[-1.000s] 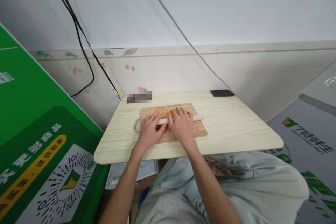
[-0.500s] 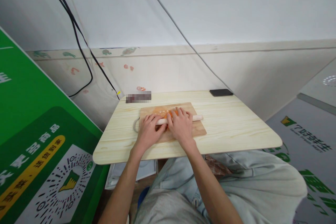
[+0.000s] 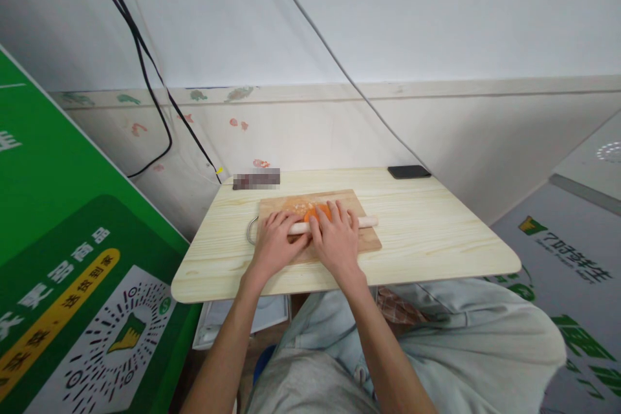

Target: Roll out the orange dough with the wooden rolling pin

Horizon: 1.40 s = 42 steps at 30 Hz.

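Note:
A pale wooden rolling pin (image 3: 367, 222) lies crosswise over a cutting board (image 3: 369, 242) with a metal loop handle (image 3: 250, 230) at its left side. My left hand (image 3: 277, 238) is closed over the pin's left part and hides that end. Farther right along it, my right hand (image 3: 336, 238) curls its fingers over the top, and the right end sticks out past them. A flat orange piece that looks like dough (image 3: 316, 211) shows just beyond the pin, partly covered by my fingers. Pale marks or crumbs (image 3: 292, 206) spot the board beside it.
The board rests on a light wood-patterned table (image 3: 446, 239) against a wall. A black phone (image 3: 409, 172) lies at the back right, a blurred-out item (image 3: 256, 180) at the back left. Cables (image 3: 155, 77) hang at the left, near a green banner (image 3: 97, 220). My knees are under the table's front edge.
The rolling pin has come slightly toward me, with my right hand shifted a little right and nearer. More of the orange piece shows beyond it. My left hand has hardly moved.

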Tool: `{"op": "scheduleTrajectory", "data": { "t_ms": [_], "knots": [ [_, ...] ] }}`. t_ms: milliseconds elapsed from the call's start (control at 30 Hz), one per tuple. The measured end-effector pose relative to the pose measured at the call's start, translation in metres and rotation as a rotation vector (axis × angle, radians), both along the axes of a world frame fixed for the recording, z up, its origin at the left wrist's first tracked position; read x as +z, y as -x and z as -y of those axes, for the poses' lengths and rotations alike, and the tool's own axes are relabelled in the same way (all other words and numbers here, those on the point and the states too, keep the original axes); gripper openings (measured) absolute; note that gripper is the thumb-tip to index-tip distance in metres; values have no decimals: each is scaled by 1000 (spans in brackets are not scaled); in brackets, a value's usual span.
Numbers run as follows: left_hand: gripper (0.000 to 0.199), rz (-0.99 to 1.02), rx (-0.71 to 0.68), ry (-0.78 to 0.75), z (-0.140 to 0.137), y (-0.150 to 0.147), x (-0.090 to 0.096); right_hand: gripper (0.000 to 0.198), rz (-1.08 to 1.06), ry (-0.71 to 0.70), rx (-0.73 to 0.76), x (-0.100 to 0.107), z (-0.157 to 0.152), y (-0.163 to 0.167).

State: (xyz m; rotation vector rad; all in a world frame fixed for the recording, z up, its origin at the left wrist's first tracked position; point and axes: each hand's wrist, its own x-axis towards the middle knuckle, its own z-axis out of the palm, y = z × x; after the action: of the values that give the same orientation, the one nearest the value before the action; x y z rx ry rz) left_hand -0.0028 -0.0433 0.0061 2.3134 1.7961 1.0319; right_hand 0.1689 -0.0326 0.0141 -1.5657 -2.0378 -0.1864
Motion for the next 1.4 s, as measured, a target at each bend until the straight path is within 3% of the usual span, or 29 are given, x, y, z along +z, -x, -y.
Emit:
{"op": "scheduleTrajectory", "data": {
  "t_ms": [233,700,1100,1400],
  "knots": [
    [27,-11,-7,4,0,0,1,49,-28,-39,-31,-10,12,0],
    [24,12,-2,8,-3,3,-3,42,27,62,2,18,-30,7],
    [28,-7,-4,15,0,0,0,44,-17,0,-58,-3,6,4],
    [27,10,6,9,-4,3,-4,41,30,63,-16,17,-28,8]
  ]
}}
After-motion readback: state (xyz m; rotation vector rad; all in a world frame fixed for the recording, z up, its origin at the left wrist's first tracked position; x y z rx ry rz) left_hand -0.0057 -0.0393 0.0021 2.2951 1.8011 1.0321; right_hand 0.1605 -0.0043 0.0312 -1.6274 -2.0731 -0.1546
